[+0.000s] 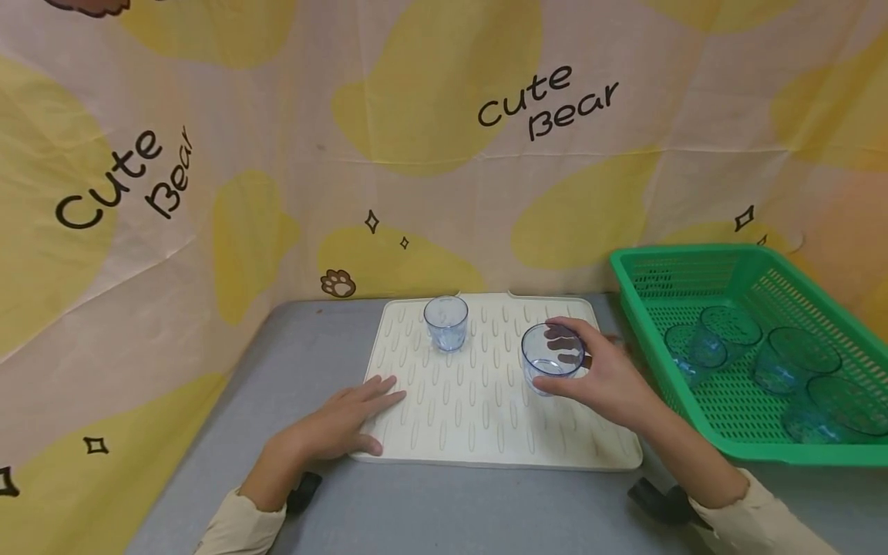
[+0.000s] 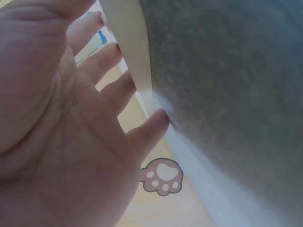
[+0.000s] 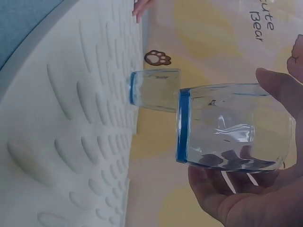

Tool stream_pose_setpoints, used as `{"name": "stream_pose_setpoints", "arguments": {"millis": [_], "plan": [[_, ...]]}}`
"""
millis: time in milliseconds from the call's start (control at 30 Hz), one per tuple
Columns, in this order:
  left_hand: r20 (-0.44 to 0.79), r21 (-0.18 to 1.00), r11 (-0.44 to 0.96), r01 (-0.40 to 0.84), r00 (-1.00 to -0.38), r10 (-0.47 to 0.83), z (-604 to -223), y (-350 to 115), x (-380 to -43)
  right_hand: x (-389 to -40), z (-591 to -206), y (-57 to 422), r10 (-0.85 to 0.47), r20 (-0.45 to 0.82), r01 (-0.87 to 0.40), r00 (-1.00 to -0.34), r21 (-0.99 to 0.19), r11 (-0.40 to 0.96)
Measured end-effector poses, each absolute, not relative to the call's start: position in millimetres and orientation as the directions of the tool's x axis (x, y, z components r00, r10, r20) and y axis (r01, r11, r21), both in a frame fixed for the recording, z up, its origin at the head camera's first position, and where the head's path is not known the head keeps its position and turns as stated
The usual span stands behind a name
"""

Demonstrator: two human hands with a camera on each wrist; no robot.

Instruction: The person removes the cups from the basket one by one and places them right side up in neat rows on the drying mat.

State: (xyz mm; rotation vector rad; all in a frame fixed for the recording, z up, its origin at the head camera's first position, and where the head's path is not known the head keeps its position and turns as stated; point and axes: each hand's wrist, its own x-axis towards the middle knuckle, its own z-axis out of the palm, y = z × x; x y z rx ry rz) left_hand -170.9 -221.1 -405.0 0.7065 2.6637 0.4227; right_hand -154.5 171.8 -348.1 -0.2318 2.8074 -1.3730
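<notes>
1. The right hand (image 1: pixel 607 378) is holding a clear glass (image 1: pixel 541 356) upright above the right half of the white mat (image 1: pixel 479 432), its base being clear of the surface
2. The fingers of this hand are grasping the glass around its sides, the thumb opposing, probably for a level hold that is leaving the base free
3. The left hand (image 1: pixel 343 424) is resting at the mat's left edge; its fingers are extending, spread and gripping nothing, presumably for steadying the mat
4. A second glass (image 1: pixel 447 324) is standing upright near the mat's back edge, well apart from the first, seemingly for leaving space in front
5. Four more glasses (image 1: pixel 796 361) are sitting in the green basket (image 1: pixel 770 452), which is standing on the worktop (image 1: pixel 444 505) beside the mat, likely for easy right-hand reach
</notes>
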Motion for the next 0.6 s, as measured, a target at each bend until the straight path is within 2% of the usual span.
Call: {"name": "stream_pose_setpoints", "arguments": {"millis": [600], "plan": [[-0.256, 0.371, 0.829, 0.417, -0.813, 0.524, -404, -222, -170, -197, -375, 149, -0.128, -0.002, -0.073, -0.992, -0.815, 0.575]]}}
